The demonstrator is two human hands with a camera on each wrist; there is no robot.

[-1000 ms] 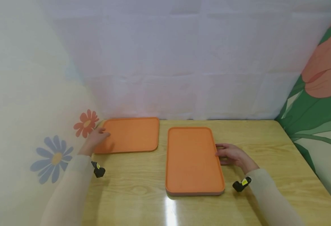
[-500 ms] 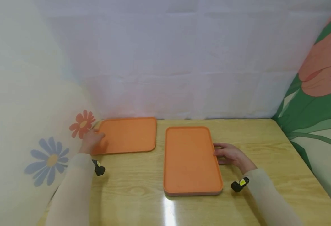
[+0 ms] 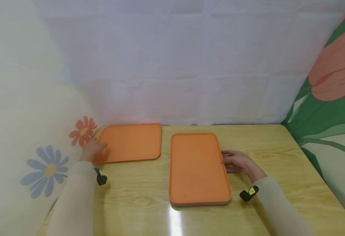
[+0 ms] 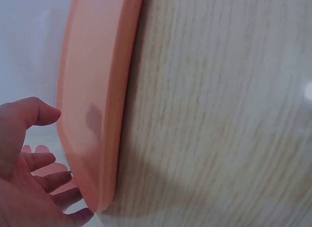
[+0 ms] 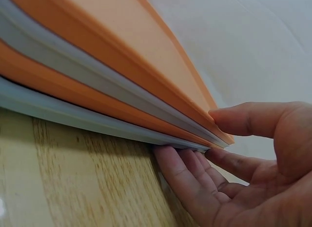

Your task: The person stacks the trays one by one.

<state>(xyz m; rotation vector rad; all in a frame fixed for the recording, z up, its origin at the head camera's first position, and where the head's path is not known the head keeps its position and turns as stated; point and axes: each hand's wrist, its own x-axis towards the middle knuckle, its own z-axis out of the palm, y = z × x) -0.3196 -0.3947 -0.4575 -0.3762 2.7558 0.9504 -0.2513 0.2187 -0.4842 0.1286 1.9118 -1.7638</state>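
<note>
A single orange tray lies crosswise at the back left. My left hand is at its left end, thumb over the rim and fingers loosely spread by the edge; in the left wrist view the thumb and fingers stand apart around the tray corner. Right of it, a stack of trays lies lengthwise, orange on top, with orange and pale grey layers alternating in the right wrist view. My right hand holds the stack's right side, thumb on the top rim, fingertips at the underside.
A light wood table bears both. A white sheet rises right behind the trays. The flowered wall stands close beside my left arm, and a green leaf-patterned panel closes off the right.
My left hand has shifted slightly left, out toward the single tray's end. The right hand stays at the stack. The whole view has turned a little.
</note>
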